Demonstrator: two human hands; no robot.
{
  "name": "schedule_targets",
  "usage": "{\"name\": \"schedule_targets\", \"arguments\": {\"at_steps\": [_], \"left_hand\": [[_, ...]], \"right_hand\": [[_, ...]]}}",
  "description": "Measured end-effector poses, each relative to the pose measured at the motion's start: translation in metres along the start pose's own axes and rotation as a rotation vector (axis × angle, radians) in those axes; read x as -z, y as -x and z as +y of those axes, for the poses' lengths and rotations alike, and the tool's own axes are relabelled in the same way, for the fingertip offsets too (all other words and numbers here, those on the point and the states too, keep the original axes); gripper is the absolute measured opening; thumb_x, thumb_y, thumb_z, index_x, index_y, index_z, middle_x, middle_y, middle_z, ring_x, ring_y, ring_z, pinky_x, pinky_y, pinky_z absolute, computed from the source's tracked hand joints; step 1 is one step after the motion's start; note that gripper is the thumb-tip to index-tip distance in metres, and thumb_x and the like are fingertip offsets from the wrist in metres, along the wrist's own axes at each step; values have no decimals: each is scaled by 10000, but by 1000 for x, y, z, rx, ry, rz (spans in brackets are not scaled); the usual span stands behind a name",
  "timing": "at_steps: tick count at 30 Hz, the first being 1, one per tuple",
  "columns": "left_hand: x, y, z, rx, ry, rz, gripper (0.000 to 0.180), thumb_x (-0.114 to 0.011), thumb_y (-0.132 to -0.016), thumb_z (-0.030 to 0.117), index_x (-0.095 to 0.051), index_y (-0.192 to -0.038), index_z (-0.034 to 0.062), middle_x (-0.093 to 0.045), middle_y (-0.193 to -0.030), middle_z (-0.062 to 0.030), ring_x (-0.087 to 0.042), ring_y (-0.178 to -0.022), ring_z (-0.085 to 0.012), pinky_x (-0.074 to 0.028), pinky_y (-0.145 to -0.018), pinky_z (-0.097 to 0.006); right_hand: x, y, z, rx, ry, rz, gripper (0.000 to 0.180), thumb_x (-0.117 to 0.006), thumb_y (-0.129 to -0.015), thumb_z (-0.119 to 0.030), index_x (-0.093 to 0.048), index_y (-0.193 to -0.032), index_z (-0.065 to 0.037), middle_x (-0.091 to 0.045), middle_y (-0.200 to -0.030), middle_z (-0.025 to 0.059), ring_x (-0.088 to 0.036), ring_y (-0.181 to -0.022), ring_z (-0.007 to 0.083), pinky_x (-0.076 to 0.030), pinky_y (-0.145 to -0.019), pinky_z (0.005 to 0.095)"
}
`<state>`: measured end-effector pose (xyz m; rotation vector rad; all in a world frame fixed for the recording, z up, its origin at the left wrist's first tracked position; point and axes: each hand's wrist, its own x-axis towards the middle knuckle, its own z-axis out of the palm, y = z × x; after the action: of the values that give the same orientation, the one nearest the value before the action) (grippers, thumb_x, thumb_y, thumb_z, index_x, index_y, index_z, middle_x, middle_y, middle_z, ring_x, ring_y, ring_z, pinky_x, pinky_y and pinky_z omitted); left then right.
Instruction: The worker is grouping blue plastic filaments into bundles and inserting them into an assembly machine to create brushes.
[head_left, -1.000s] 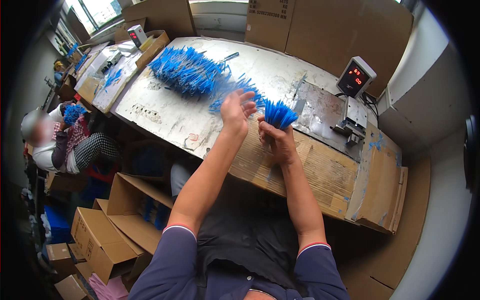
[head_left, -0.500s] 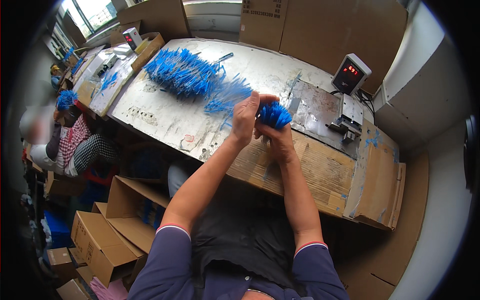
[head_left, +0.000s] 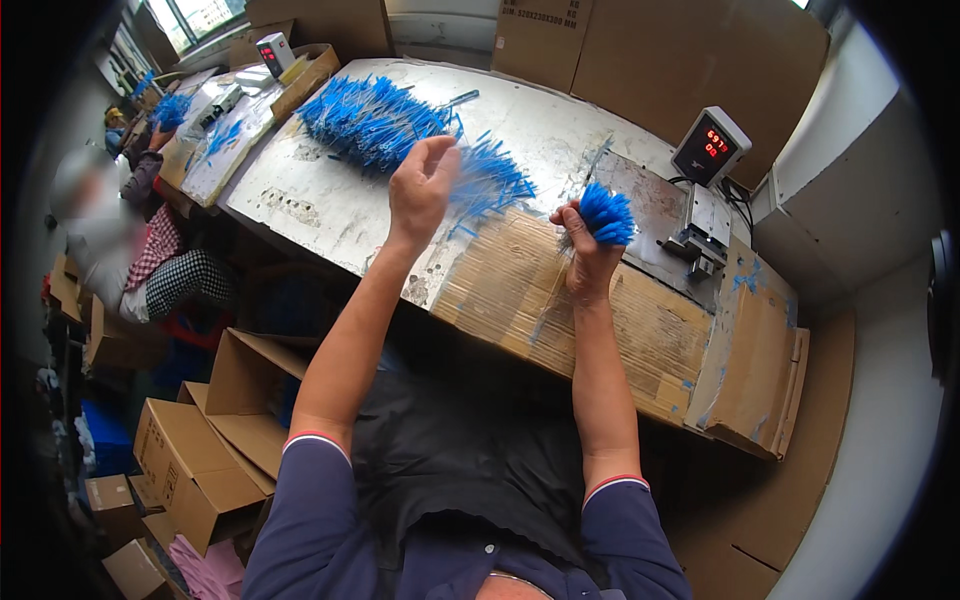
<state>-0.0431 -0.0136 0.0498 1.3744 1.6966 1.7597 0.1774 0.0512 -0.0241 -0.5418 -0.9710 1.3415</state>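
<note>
My right hand (head_left: pixel 592 255) is closed round an upright bundle of thin blue-tipped sticks (head_left: pixel 606 212), above the cardboard-covered front of the bench. The blue ends fan out over the top of the fist. To the left, my raised left hand (head_left: pixel 422 190) has its fingers curled towards the thumb, with some motion blur. Whatever its fingertips may hold cannot be made out. Just beyond that hand lies a large heap of the same sticks (head_left: pixel 370 122), and a looser, paler spread of sticks (head_left: pixel 498 180) trails off to its right.
A small scale with a metal plate (head_left: pixel 640 205) and a red-digit display (head_left: pixel 712 147) stands at the right. Brown cardboard (head_left: pixel 700 60) lines the back. Opened cartons (head_left: pixel 200 470) sit on the floor at lower left. A co-worker (head_left: pixel 150 240) sits at another bench farther left.
My left hand has left the bundle and moved left towards the heap. My right hand has shifted slightly right with the bundle. The co-worker's blue bunch is now up over the other bench.
</note>
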Motion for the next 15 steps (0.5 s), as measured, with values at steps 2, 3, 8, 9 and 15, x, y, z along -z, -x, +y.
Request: {"name": "schedule_targets", "arguments": {"at_steps": [2, 3, 8, 9, 15], "left_hand": [[14, 10, -22, 50, -183, -33, 235, -661, -1008, 203, -700, -1157, 25, -726, -949, -22, -657, -811, -96, -536, -717, -257], [18, 17, -33, 52, -287, -90, 206, -671, -995, 190, -718, -1121, 34, -732, -914, -22, -661, -787, -98, -535, -713, -261], [20, 50, -47, -11, -563, -200, 224, -733, -879, 145, -718, -1079, 46, -719, -1051, -120, -673, -919, -276, -532, -849, -394], [21, 54, -51, -126, -663, -212, 271, -750, -858, 139, -708, -1111, 53, -706, -1096, -123, -658, -1000, -300, -519, -903, -406], [13, 53, -60, -241, -816, -250, 348, -769, -836, 140, -683, -1164, 66, -692, -1074, -112, -624, -1050, -317, -487, -940, -428]], "right_hand": [[3, -1, 11, -130, 92, -16, 102, -744, -893, 42, -707, -983, 10, -728, -872, 89, -713, -760, 195, -594, -741, 324], [7, -1, 19, -228, 120, -46, 104, -749, -892, 39, -707, -982, 9, -728, -870, 83, -712, -756, 189, -591, -735, 318], [1, 1, 23, 56, 140, 80, 113, -757, -907, -32, -720, -998, 24, -726, -844, 77, -697, -710, 153, -572, -658, 286], [4, 0, 24, 54, 138, 85, 113, -757, -907, -32, -720, -998, 24, -726, -844, 77, -697, -710, 153, -572, -658, 286], [7, -5, 23, -209, 14, 64, 92, -752, -896, -39, -717, -963, 13, -712, -785, 85, -628, -585, 136, -522, -554, 281]]}}
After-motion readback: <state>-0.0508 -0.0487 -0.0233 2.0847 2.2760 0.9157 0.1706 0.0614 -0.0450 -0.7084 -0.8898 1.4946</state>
